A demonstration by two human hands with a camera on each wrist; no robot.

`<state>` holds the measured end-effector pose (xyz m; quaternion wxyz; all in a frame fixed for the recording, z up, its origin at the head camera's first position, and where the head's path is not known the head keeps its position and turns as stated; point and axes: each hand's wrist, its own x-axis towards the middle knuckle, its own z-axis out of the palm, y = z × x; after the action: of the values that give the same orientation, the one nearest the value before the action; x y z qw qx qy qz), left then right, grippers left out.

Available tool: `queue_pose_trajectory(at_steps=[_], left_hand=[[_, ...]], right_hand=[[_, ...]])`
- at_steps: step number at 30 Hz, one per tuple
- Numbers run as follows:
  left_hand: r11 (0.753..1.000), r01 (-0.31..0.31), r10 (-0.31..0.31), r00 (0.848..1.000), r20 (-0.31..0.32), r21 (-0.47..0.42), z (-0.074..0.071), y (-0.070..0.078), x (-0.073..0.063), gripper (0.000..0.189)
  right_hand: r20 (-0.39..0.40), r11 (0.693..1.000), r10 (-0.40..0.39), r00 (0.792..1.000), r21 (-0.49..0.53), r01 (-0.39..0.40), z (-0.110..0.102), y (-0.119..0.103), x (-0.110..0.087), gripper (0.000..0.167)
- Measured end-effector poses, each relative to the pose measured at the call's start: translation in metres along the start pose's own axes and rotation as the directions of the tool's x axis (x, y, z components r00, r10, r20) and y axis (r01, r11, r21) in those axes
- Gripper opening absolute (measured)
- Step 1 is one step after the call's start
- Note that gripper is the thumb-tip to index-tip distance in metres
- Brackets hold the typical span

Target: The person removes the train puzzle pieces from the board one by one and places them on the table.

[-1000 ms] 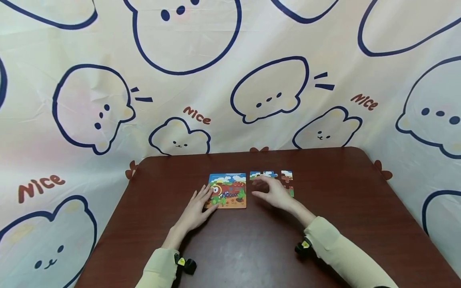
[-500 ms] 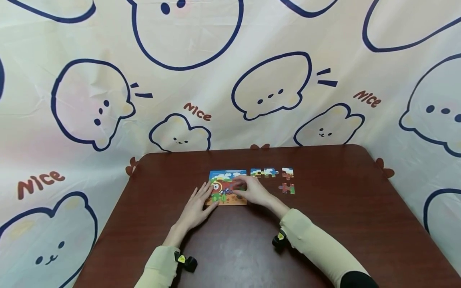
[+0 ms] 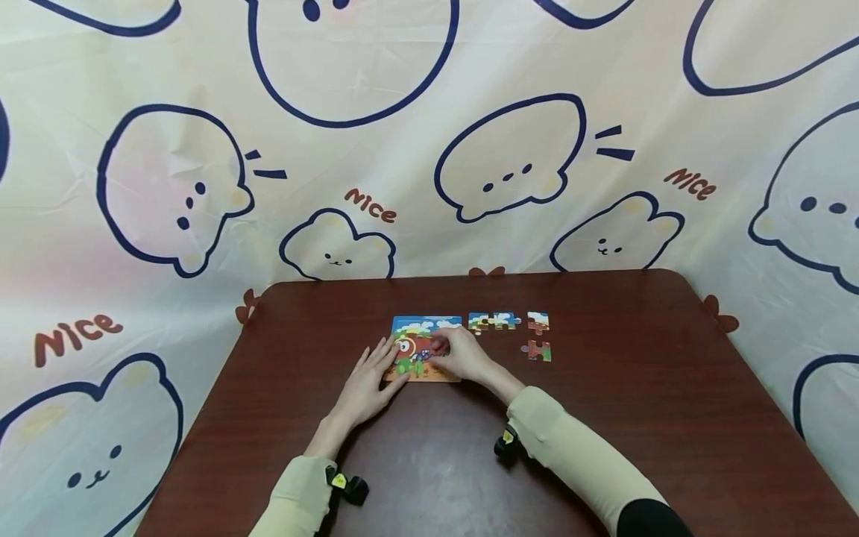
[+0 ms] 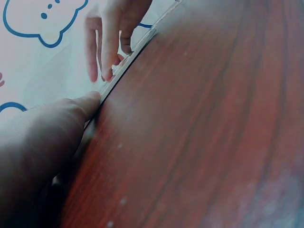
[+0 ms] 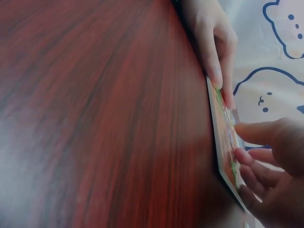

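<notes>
A square picture puzzle (image 3: 428, 377) with a red train scene lies flat on the brown table. Straight fingers of my left hand (image 3: 367, 384) rest on its left side, with the thumb at the near edge. Over the right half of the puzzle, my right hand (image 3: 467, 356) has bent fingers. Seen in the right wrist view, that hand's thumb (image 5: 254, 132) and fingertips touch or nearly touch the puzzle's surface (image 5: 221, 126), a small gap apart. Whether they pinch a piece cannot be made out.
Just right of the puzzle lie two joined puzzle pieces (image 3: 505, 321). Farther right are a loose piece with sky on it (image 3: 538, 321) and a red and green piece (image 3: 537, 350) below it. A patterned cloth (image 3: 416, 171) hangs behind the table (image 3: 637, 388).
My right hand has moved left from above the loose pieces onto the right part of the puzzle, uncovering those pieces. My left hand has stayed in place.
</notes>
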<state>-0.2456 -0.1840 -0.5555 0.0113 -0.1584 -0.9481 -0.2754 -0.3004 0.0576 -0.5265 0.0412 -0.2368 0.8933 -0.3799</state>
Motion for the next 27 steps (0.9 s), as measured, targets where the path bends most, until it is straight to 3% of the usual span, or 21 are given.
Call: queue_pose_trajectory(at_steps=[6,17,27], left_hand=[[1.0,0.002,-0.002,1.0,0.022,0.008,0.0,0.001,-0.001,0.076],[0.999,-0.024,0.024,1.0,-0.018,0.022,-0.003,0.0,0.0,0.076],[0.999,-0.027,0.027,0.999,-0.018,0.019,-0.001,-0.001,0.0,0.075]], right_hand=[[-0.03,0.999,0.026,0.999,-0.04,-0.027,0.008,-0.001,0.003,0.044],[-0.081,0.996,0.093,0.992,-0.011,-0.094,0.012,-0.006,0.008,0.051],[-0.07,0.991,0.131,0.989,0.031,-0.129,0.008,-0.005,0.01,0.03]])
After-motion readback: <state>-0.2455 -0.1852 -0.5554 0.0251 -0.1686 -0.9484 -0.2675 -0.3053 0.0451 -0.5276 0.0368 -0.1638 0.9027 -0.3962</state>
